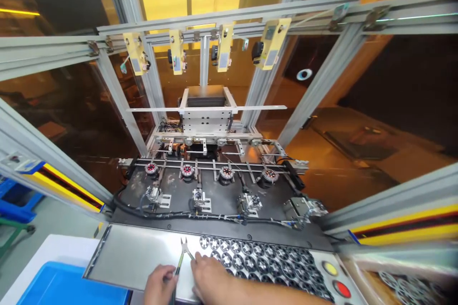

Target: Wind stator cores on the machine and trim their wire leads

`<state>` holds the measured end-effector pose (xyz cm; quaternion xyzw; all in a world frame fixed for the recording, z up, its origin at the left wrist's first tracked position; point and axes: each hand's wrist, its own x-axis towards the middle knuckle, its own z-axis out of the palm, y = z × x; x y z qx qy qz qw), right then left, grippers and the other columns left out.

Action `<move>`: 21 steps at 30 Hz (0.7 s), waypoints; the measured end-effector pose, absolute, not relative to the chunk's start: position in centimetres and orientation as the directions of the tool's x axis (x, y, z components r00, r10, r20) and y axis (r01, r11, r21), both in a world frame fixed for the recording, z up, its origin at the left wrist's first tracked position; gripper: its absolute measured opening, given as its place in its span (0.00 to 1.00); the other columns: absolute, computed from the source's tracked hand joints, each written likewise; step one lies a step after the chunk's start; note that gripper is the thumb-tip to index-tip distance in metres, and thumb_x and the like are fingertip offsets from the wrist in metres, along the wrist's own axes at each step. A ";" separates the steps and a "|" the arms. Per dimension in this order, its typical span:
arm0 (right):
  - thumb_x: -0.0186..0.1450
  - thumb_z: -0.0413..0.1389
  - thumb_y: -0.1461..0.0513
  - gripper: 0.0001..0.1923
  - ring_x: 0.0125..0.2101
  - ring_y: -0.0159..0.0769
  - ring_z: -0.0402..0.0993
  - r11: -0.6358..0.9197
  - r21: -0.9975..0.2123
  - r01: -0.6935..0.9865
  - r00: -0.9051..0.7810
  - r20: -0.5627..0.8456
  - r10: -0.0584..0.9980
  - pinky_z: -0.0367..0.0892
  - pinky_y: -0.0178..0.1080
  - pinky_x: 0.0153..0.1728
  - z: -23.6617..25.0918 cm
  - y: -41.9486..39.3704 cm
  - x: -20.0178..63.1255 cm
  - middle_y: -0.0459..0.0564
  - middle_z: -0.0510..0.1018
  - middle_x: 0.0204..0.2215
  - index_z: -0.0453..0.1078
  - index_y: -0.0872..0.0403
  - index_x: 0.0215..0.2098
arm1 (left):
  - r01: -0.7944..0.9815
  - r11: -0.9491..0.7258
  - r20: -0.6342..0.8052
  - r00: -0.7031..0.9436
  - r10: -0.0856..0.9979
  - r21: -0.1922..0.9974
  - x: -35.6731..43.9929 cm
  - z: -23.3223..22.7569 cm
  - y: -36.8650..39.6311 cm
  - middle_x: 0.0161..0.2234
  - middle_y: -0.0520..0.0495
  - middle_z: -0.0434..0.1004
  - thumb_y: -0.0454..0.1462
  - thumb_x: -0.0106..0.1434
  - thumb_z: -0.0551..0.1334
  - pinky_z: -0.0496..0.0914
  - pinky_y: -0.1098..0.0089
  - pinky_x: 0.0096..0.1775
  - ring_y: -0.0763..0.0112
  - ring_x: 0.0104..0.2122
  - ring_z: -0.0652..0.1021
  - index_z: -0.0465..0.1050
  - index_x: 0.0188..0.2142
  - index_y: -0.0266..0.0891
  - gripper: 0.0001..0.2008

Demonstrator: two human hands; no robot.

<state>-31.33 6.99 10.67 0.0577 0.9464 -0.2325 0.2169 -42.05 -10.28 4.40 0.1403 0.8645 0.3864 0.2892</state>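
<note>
Now your left hand (161, 282) grips the cutters (182, 256) by the handle, fingers closed round it, jaws pointing away over the steel tray (132, 257). Your right hand (209, 272) rests fingers-down at the edge of the stator rings (257, 258); keep the tip clear of them. Buttons (336, 279) sit just right.
</note>
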 end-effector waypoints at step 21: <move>0.69 0.59 0.57 0.18 0.55 0.46 0.70 0.977 -0.149 -0.153 -0.988 0.027 -0.151 0.70 0.54 0.54 11.3 27.7 -50.3 0.56 0.71 0.57 0.69 0.55 0.55 | 0.847 0.531 -0.064 -0.529 0.846 0.023 -70.9 15.4 2.9 0.62 0.40 0.66 0.42 0.66 0.64 0.63 0.43 0.60 0.51 0.61 0.68 0.71 0.54 0.39 0.19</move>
